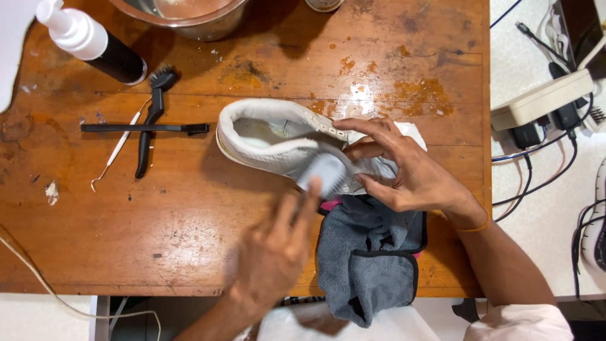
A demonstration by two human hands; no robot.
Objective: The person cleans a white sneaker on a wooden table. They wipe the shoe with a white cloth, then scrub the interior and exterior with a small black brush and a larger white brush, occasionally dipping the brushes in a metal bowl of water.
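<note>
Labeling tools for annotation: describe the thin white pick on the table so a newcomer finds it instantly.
On the wooden table, look left of the white shoe to the small cluster of tools. The white pick lies diagonally there, crossing the flat black stick beside the black brush. It is the only white, wire-thin tool, ending in a tiny hook.

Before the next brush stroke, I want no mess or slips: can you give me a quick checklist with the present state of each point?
1. Shoe steadied: ok, the right hand presses on its front end.
2. Brush in a firm grip: cannot tell, the left hand is blurred by motion.
3. Brush on the shoe: ok, it lies against the side.
4. Cloth within reach: ok, below the shoe at the table edge.
5. Spare brushes clear of the hands: ok, they lie to the left.
6. Bottle upright: not ok, it lies on its side.
</note>
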